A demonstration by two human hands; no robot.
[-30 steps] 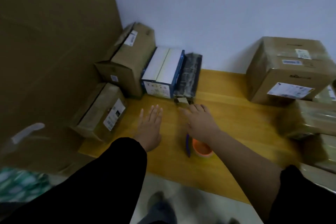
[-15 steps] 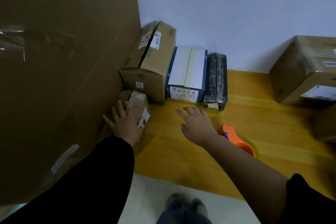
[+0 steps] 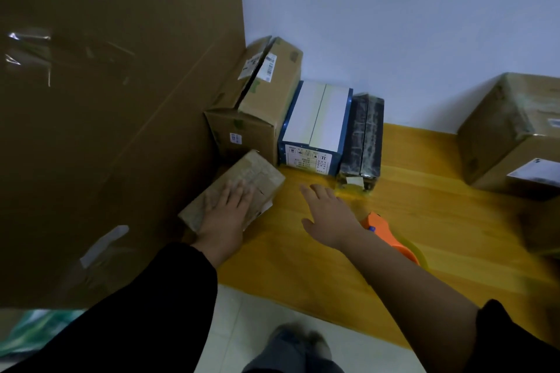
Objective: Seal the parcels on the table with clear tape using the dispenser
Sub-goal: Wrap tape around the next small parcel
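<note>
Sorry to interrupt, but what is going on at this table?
A person is preparing parcels for taping on the yellow wooden table. Their left hand rests flat on a small brown cardboard parcel at the table's left end. The right hand hovers above the tabletop with fingers spread, holding nothing. The orange tape dispenser lies untouched beside the right forearm. A larger brown cardboard box, a blue-and-white box and a black wrapped parcel stand along the wall.
</note>
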